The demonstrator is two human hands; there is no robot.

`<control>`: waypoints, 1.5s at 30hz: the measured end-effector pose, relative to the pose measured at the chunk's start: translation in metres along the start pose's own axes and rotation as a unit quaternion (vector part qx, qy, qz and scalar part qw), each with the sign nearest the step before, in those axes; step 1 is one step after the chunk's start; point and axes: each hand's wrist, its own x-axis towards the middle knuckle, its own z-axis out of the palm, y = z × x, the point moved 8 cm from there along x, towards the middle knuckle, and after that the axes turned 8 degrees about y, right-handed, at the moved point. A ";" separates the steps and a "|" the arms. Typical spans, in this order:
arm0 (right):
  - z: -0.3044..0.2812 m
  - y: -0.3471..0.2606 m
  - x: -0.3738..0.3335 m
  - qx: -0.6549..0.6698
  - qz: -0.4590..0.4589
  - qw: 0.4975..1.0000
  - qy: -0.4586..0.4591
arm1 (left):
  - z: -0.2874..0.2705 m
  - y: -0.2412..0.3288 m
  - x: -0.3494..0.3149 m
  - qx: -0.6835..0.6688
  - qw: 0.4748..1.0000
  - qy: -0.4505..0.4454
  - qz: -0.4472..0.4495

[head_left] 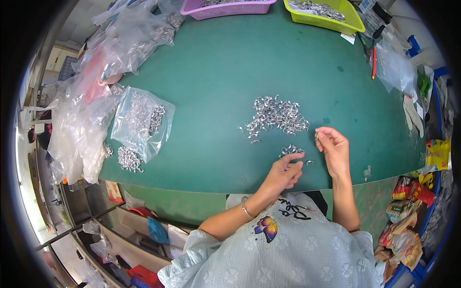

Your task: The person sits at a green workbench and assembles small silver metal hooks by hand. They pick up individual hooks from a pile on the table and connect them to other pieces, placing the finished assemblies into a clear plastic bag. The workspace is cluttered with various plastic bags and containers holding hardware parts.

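Note:
A heap of small curved silvery metal pieces (278, 115) lies on the green tabletop (211, 96) in front of me. Nearer to me is a smaller cluster of the same pieces (288, 150), with one loose piece (309, 162) to its right. My left hand (283, 174) is at the near side of that cluster, thumb and fingers drawn together; whatever they hold is hidden. To the right, my right hand (334, 150) is raised a little, pinching one small metal piece (316, 136) between thumb and fingertips.
On the left lie a clear bag of metal pieces (137, 120), a small pile (128, 159) and heaped plastic bags (77, 129). A purple basket (230, 10) and a yellow-green basket (326, 20) stand at the far edge. Red-handled pliers (373, 65) and a glove (411, 114) lie right.

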 end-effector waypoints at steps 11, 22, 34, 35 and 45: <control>0.041 -0.007 -0.044 0.206 0.043 0.967 -0.141 | 0.003 0.063 -0.027 0.072 0.964 0.088 0.240; 0.043 -0.039 -0.069 0.036 -0.118 0.986 -0.110 | 0.004 0.081 -0.050 0.159 0.907 0.125 0.370; 0.030 -0.012 -0.039 -0.192 -0.117 0.972 -0.072 | -0.002 0.050 -0.034 -0.113 0.987 -0.018 0.111; 0.027 -0.015 -0.028 -0.291 -0.161 0.942 -0.040 | 0.000 0.048 -0.033 -0.183 0.978 -0.054 0.086; 0.041 -0.030 -0.005 -0.505 -0.359 0.785 0.009 | -0.006 0.041 -0.026 -0.136 0.985 -0.046 0.095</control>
